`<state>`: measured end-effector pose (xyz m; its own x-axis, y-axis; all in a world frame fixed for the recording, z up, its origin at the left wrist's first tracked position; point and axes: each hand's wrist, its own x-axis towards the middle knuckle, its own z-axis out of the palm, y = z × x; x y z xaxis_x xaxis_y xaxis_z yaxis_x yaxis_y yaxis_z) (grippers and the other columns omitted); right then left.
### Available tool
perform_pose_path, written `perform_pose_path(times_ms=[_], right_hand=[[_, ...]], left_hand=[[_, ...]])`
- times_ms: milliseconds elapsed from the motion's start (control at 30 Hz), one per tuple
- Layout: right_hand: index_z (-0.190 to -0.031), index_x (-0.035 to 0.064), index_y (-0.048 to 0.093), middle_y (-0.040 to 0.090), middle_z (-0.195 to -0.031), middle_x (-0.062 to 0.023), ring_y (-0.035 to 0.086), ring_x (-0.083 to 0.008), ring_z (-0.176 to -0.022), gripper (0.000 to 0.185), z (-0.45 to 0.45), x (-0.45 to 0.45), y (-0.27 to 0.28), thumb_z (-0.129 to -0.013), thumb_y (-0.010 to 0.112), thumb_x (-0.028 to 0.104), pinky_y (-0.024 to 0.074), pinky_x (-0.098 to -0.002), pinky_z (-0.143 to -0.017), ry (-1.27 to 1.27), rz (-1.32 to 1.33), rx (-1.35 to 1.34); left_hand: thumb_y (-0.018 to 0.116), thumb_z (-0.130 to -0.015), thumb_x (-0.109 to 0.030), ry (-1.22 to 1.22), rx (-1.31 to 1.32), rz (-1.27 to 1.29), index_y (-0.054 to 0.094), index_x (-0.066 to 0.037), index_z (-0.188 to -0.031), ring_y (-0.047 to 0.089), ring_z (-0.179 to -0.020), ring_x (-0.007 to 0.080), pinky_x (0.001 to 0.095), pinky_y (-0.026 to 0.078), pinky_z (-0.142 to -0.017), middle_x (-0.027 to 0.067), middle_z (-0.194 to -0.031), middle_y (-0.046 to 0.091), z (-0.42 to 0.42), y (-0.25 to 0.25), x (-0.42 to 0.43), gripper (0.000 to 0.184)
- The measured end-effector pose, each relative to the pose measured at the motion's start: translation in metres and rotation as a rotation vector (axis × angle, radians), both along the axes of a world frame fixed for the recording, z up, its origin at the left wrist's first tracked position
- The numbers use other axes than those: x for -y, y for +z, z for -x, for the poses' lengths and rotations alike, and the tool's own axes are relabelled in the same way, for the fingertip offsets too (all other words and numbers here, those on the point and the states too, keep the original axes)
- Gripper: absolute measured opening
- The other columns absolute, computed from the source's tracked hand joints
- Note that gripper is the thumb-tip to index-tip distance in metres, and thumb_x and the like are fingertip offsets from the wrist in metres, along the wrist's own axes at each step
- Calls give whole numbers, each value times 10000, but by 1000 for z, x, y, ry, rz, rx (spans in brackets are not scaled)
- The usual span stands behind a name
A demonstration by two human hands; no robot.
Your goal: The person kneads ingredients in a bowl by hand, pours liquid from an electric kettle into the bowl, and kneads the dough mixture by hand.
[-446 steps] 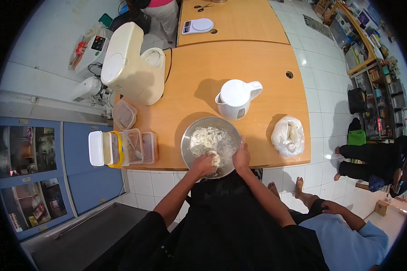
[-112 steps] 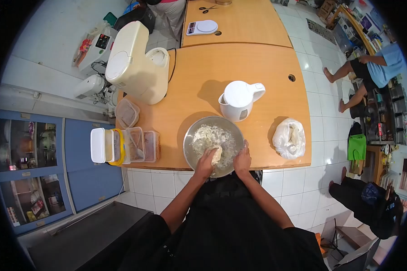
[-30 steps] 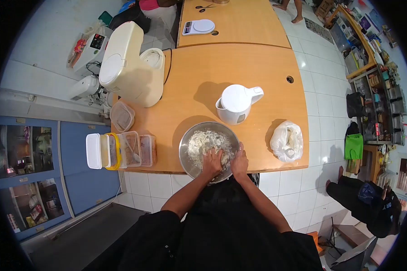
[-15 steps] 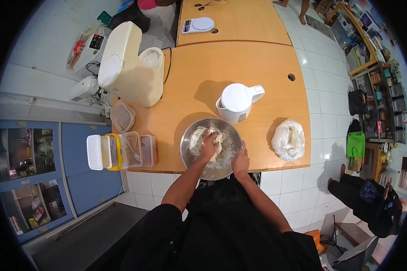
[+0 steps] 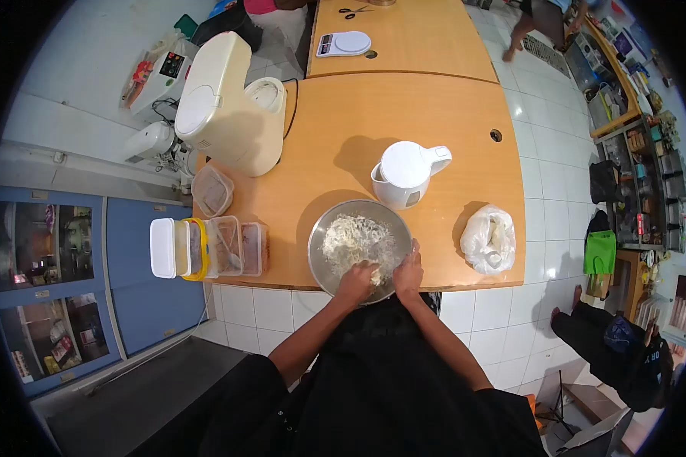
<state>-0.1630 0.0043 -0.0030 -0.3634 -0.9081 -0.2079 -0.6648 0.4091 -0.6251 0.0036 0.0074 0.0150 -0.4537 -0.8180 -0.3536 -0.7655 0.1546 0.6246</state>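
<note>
A steel mixing bowl (image 5: 322, 266) stands at the table's front edge, holding a pale, crumbly flour mixture (image 5: 351, 238). My left hand (image 5: 357, 283) is down inside the bowl on its near side, fingers curled into clumps of the shaggy dough; the fingertips are partly hidden in it. At the bowl's right side, my right hand (image 5: 408, 270) grips the rim. Just behind the bowl is a white kettle (image 5: 405, 166), its handle pointing right.
A knotted plastic bag (image 5: 488, 240) lies to the right. Clear plastic containers (image 5: 225, 245) stand on the left, near a cream stand mixer (image 5: 232, 122). Farther back are a white scale (image 5: 344, 43) and scissors (image 5: 355, 12). Other people stand on the right-hand floor.
My left hand has moved from the middle of the bowl toward its near edge, drawing through the mixture. My right hand stays on the rim. A person at the far right has stepped further into view.
</note>
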Motion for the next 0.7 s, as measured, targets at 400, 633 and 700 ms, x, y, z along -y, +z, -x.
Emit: perform_pose_path(times_ms=[400, 633, 700], right_hand=[[-1456, 126, 272, 548, -1250, -259, 592, -478, -1018, 601, 9, -3, 26, -901, 478, 21, 479, -548, -850, -67, -109, 36], [-1469, 154, 248, 544, -1178, -236, 613, -474, -928, 632, 10, -5, 12, -900, 506, 59, 502, -563, -773, -35, -116, -35], [-1452, 133, 275, 540, -1086, -230, 622, -471, -845, 674, 10, -5, 12, -841, 541, 31, 512, -563, -721, -25, -37, -80]], left_hand=[[767, -632, -119, 221, -199, 216, 440, -107, -1384, 509, -1183, 473, 479, 457, -978, 261, -1293, 500, -5, 11, -17, 819], [751, -622, -100, 132, -221, 492, 574, -48, -1197, 518, -1135, 475, 512, 459, -922, 224, -1265, 519, -10, 31, -16, 604], [746, -629, -92, 113, -235, 571, 574, -38, -1187, 526, -1118, 471, 524, 456, -899, 209, -1247, 533, -6, 30, -8, 586]])
